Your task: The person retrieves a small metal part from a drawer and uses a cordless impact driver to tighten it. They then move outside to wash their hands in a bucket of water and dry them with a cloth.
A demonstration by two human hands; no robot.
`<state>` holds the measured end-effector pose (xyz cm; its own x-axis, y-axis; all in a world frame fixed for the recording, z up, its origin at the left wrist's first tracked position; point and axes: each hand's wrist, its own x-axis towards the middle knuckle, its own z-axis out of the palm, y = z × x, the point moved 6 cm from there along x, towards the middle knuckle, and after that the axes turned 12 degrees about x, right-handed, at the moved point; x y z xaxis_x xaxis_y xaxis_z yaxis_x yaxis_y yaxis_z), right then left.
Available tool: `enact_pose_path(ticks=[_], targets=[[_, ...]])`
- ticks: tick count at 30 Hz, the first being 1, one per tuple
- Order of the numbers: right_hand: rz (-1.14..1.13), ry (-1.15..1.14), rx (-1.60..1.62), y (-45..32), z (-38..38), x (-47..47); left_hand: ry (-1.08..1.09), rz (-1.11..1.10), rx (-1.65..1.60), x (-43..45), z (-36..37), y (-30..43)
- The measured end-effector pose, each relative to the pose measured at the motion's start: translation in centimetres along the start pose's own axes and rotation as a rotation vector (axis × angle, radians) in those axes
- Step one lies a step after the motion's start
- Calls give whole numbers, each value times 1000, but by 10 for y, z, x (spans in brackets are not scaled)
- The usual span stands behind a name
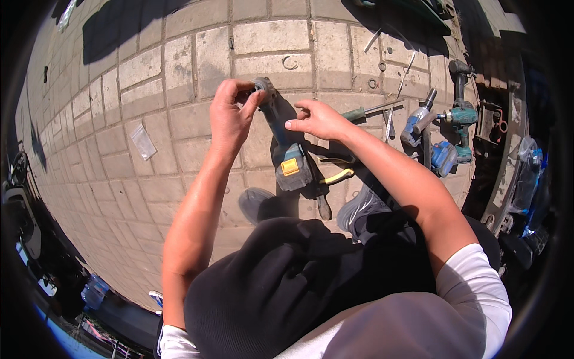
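A cordless angle grinder (279, 130) with a dark blue body and a battery with a yellow latch lies on the paving in front of my shoes. At its round head are the thumb and fingers of my left hand (235, 107); whether they pinch a small part there cannot be told. Just right of the grinder's body hovers my right hand (320, 119), fingers apart, with nothing in it. Pliers with yellow handles (337, 177) lie beside the battery. Past my right hand is a screwdriver with a green handle (355, 115).
On the right lie a blue impact wrench (415, 125), a green cordless impact driver (464, 116) and a blue battery tool (443, 157). A steel ruler or strip (400, 87) and metal rings (372, 83) lie farther up. A small clear plastic bag (143, 142) is at the left.
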<state>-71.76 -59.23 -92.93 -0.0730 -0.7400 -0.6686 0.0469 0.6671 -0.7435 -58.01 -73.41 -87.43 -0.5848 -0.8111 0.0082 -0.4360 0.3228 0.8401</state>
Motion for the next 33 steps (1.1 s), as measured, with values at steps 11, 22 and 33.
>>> enact_pose_path(ticks=[11,22,33], targets=[[-104,261,317,18,51,4,36,-432,-631,-50,-14,-10],[-677,26,254,-80,71,-63,-51,-447,-1253,-53,-45,41],[-282,-72,1098,-59,84,-52,-204,-442,-858,-61,-46,74]])
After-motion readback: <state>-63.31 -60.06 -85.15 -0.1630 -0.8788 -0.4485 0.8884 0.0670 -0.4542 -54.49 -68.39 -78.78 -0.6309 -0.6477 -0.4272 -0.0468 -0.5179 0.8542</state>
